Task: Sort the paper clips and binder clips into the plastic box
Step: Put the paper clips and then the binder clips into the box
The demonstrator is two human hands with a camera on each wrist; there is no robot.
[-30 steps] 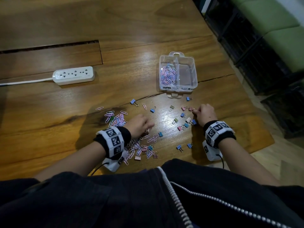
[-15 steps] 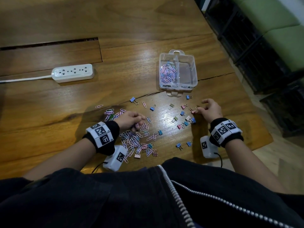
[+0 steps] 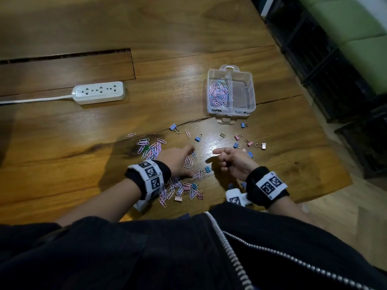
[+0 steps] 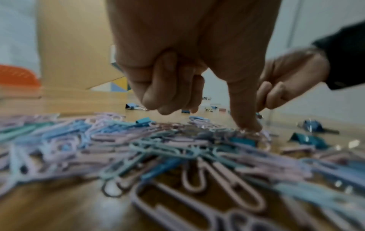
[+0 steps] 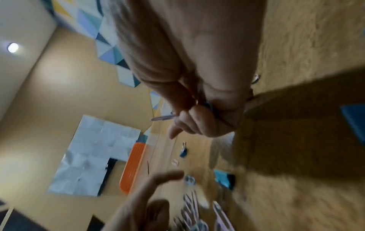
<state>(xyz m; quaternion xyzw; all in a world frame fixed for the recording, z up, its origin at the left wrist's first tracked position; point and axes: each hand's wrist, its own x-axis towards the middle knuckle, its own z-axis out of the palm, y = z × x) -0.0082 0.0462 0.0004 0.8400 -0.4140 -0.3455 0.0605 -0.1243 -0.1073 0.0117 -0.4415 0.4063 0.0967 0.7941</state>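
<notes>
Nearest the body lies the heap of paper clips (image 3: 173, 190); the left hand (image 3: 178, 162) presses 1 extended finger on it, the others curled and holding nothing. The right hand (image 3: 234, 162), fingers curled, pinches a paper clip, having left the binder clips (image 3: 249, 142) it touched 1 second ago. Farther off, the plastic box (image 3: 252, 96) holds clips in 1 of 2 compartments; most sorting remains.

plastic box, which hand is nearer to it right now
Right. The right hand lies below the plastic box, roughly in line with it; the left hand sits farther left, on the paper clips.
</notes>
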